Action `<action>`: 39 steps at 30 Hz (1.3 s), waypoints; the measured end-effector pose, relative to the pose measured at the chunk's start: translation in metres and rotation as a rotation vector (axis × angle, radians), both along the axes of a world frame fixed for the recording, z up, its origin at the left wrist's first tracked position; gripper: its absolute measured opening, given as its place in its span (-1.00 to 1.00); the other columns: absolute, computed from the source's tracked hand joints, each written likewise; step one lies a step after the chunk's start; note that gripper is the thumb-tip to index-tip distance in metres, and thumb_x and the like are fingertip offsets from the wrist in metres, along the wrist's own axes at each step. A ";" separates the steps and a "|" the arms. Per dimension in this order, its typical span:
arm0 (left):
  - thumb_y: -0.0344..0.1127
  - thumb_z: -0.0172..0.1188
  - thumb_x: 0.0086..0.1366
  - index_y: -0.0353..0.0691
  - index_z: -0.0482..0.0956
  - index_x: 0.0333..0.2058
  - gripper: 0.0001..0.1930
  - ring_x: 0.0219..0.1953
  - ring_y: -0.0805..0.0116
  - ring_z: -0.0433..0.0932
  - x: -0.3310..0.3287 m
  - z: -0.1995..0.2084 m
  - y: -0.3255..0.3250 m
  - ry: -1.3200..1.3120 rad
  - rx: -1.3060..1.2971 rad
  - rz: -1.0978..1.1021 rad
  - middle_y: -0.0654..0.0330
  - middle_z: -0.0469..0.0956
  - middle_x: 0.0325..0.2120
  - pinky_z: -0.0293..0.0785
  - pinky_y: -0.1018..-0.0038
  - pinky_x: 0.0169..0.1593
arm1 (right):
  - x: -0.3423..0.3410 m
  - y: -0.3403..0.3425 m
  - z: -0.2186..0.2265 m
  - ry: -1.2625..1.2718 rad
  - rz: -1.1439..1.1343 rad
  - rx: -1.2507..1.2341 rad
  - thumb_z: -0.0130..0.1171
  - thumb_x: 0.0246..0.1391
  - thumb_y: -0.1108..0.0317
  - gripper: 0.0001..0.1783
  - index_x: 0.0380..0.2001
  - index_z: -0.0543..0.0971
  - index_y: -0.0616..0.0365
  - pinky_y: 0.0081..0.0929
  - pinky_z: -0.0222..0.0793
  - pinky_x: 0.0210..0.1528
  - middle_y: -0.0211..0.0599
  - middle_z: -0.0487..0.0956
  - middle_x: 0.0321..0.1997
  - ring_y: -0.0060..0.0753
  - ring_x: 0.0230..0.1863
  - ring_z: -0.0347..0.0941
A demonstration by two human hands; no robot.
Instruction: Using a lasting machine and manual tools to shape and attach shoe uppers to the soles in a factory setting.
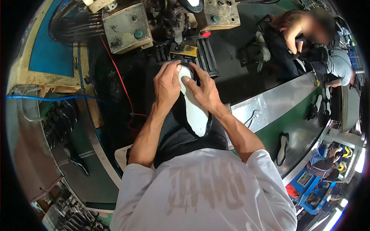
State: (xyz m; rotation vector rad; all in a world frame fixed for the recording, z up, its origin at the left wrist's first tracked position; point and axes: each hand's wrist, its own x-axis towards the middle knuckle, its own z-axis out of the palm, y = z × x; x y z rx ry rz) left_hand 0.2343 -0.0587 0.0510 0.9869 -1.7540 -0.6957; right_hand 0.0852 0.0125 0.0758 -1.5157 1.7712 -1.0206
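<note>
Between my two hands is a black shoe upper [194, 109] with its white underside turned up toward me. Its narrow end points away, and the broad end lies over my dark trousers. My left hand [168, 82] grips the left side of the far end, thumb along the edge. On the right side, my right hand [203, 87] presses its thumb onto the white surface while the fingers wrap round the black rim. Just beyond my hands sits a machine [178, 32] with a yellow plate [189, 50] at its base.
Control boxes [128, 29] with green buttons flank the machine; a red button [206, 34] is beside it. At right, a metal ledge [275, 100] borders a green belt carrying shoes [283, 149]. A black shoe [77, 161] lies at left. Co-workers [296, 42] sit far right. A red cable [116, 73] hangs left.
</note>
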 end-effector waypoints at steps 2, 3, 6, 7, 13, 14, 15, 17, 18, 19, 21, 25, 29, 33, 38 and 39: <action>-0.45 0.17 0.53 -0.38 0.68 0.00 -0.80 -0.13 -0.13 0.72 -0.004 -0.005 0.002 -0.007 -0.031 -0.011 -0.09 0.71 -0.12 0.64 0.22 -0.05 | -0.001 0.004 -0.004 0.004 -0.029 -0.029 0.33 0.35 0.05 -0.27 0.43 0.45 0.22 -0.17 0.52 0.19 0.20 0.65 0.18 0.14 0.15 0.61; -0.47 0.18 0.51 -0.35 0.68 0.02 -0.80 -0.12 -0.17 0.72 -0.005 -0.007 0.002 -0.009 -0.073 -0.001 -0.07 0.71 -0.10 0.66 0.19 -0.06 | -0.002 0.005 -0.007 0.003 -0.044 -0.021 0.33 0.35 0.05 -0.27 0.43 0.45 0.22 -0.17 0.52 0.19 0.20 0.65 0.18 0.14 0.15 0.61; -0.44 0.20 0.50 -0.34 0.69 0.05 -0.77 -0.07 -0.10 0.72 -0.007 -0.012 -0.005 -0.012 0.027 -0.099 -0.05 0.71 -0.08 0.64 0.23 0.00 | -0.008 0.008 -0.014 -0.032 -0.069 -0.034 0.28 0.35 0.13 -0.31 0.37 0.48 0.39 -0.09 0.47 0.27 0.34 0.63 0.17 0.28 0.23 0.56; -0.44 0.20 0.50 -0.34 0.69 0.05 -0.77 -0.07 -0.10 0.72 -0.008 -0.013 -0.008 -0.013 0.041 -0.101 -0.05 0.71 -0.08 0.64 0.23 0.00 | -0.009 0.009 -0.016 -0.036 -0.092 -0.012 0.28 0.35 0.13 -0.31 0.37 0.48 0.39 -0.09 0.47 0.27 0.34 0.63 0.17 0.28 0.23 0.56; -0.33 0.24 0.52 -0.31 0.69 0.15 -0.68 0.07 0.08 0.68 -0.029 -0.029 0.000 0.103 0.410 -0.091 -0.04 0.69 0.03 0.56 0.28 0.18 | -0.022 0.014 -0.031 -0.127 -0.113 -0.012 0.12 0.48 0.22 -0.42 0.42 0.45 0.31 -0.28 0.51 0.21 0.23 0.68 0.10 -0.07 0.09 0.67; -0.32 0.22 0.55 -0.26 0.56 0.32 -0.57 0.20 0.15 0.62 -0.032 -0.033 0.006 0.188 0.573 -0.121 0.03 0.63 0.19 0.49 0.32 0.29 | -0.025 0.015 -0.033 -0.124 -0.126 0.009 0.12 0.48 0.22 -0.42 0.42 0.45 0.31 -0.28 0.51 0.21 0.23 0.68 0.10 -0.07 0.09 0.67; -0.32 0.22 0.55 -0.26 0.56 0.32 -0.57 0.20 0.15 0.62 -0.033 -0.036 0.014 0.182 0.582 -0.128 0.03 0.63 0.19 0.49 0.32 0.29 | -0.029 0.017 -0.036 -0.237 -0.112 0.055 0.12 0.48 0.23 -0.40 0.45 0.41 0.31 -0.33 0.45 0.27 0.14 0.65 0.18 -0.13 0.16 0.62; -0.29 0.13 0.61 -0.18 0.31 0.50 -0.44 0.32 0.19 0.53 -0.032 -0.043 0.030 0.751 1.011 -0.271 0.12 0.53 0.32 0.37 0.34 0.41 | -0.038 0.020 -0.042 -0.465 -0.080 0.134 0.12 0.50 0.24 -0.35 0.51 0.35 0.32 -0.43 0.33 0.40 -0.03 0.60 0.33 -0.25 0.29 0.53; -0.16 -0.01 0.70 -0.13 0.09 0.59 -0.39 0.42 0.21 0.40 -0.026 -0.045 0.029 0.965 1.074 -0.441 0.17 0.40 0.42 0.26 0.33 0.51 | -0.042 0.020 -0.045 -0.828 -0.138 0.221 0.13 0.52 0.20 -0.33 0.53 0.33 0.32 -0.45 0.22 0.50 -0.14 0.50 0.44 -0.31 0.41 0.41; -0.16 -0.01 0.70 -0.13 0.09 0.59 -0.39 0.42 0.21 0.40 -0.024 -0.047 0.033 0.977 1.047 -0.481 0.17 0.40 0.42 0.26 0.33 0.51 | -0.044 0.020 -0.049 -1.100 -0.211 0.208 0.10 0.56 0.15 -0.34 0.53 0.33 0.32 -0.42 0.21 0.52 -0.11 0.50 0.45 -0.32 0.44 0.39; -0.02 -0.15 0.74 -0.11 0.09 0.60 -0.39 0.48 0.24 0.33 -0.020 -0.050 0.039 1.147 1.181 -0.517 0.14 0.35 0.46 0.24 0.31 0.53 | -0.047 0.021 -0.055 -1.197 -0.221 0.241 0.03 0.60 0.10 -0.35 0.51 0.35 0.33 -0.40 0.22 0.52 -0.14 0.50 0.45 -0.29 0.44 0.41; 0.08 -0.22 0.74 -0.09 -0.02 0.63 -0.33 0.53 0.27 0.23 -0.029 -0.054 0.052 0.702 0.991 -0.317 0.13 0.19 0.55 0.17 0.30 0.56 | -0.042 0.023 -0.061 -0.694 -0.142 0.275 -0.08 0.63 0.04 -0.36 0.45 0.40 0.40 -0.30 0.29 0.49 0.08 0.59 0.36 -0.07 0.41 0.50; -0.09 -0.11 0.72 -0.15 -0.08 0.63 -0.32 0.54 0.11 0.20 -0.041 -0.053 0.062 0.393 0.834 -0.167 -0.04 0.15 0.55 0.16 0.27 0.54 | -0.032 0.026 -0.049 -0.111 -0.106 0.114 -0.04 0.59 0.17 -0.43 0.38 0.42 0.46 -0.06 0.48 0.29 0.56 0.58 0.16 0.43 0.22 0.57; -0.15 0.01 0.67 -0.23 -0.02 0.60 -0.31 0.49 0.02 0.28 -0.046 -0.048 0.059 0.291 0.843 -0.080 -0.16 0.23 0.49 0.23 0.23 0.49 | -0.022 0.038 -0.015 0.066 -0.086 0.152 0.13 0.48 0.19 -0.32 0.45 0.31 0.45 0.01 0.47 0.32 0.54 0.55 0.22 0.45 0.28 0.51; -0.18 0.10 0.60 -0.30 0.15 0.52 -0.35 0.41 0.03 0.37 -0.046 -0.048 0.038 0.367 0.888 0.099 -0.16 0.37 0.39 0.30 0.23 0.43 | -0.003 0.114 0.026 0.510 0.202 0.323 0.59 -0.02 0.13 0.01 0.53 0.40 -0.35 0.15 0.42 0.40 0.38 -0.20 0.71 0.54 0.50 0.19; -0.18 0.14 0.57 -0.32 0.20 0.49 -0.36 0.39 0.05 0.40 -0.045 -0.049 0.031 0.385 0.918 0.145 -0.14 0.40 0.37 0.33 0.24 0.41 | -0.002 0.122 0.025 0.497 0.178 0.237 0.59 -0.02 0.13 0.01 0.53 0.40 -0.35 0.15 0.42 0.40 0.38 -0.20 0.71 0.54 0.50 0.19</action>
